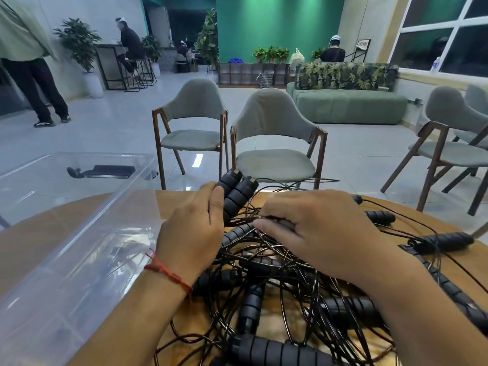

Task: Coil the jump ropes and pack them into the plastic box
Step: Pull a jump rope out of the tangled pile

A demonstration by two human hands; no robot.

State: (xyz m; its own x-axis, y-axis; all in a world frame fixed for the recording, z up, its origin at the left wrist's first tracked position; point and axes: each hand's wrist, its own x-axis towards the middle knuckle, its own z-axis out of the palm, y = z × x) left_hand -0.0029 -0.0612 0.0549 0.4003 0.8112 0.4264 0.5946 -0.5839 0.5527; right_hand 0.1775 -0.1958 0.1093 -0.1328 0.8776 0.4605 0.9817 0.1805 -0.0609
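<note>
A tangled heap of black jump ropes (285, 294) with ribbed foam handles covers the round wooden table (174, 202). My left hand (192, 228) grips two handles (237, 194) side by side, their ends pointing up and away. My right hand (317, 228) lies over the heap just right of them, its fingers curled and pinching thin cords. A clear plastic box (66, 233) stands on the table to the left of my left forearm; I see no rope inside it.
More handles (441, 241) and cords trail to the table's right edge. Two grey chairs (274, 143) stand right behind the table, another at the right. A sofa (348, 104) and people are farther back in the room.
</note>
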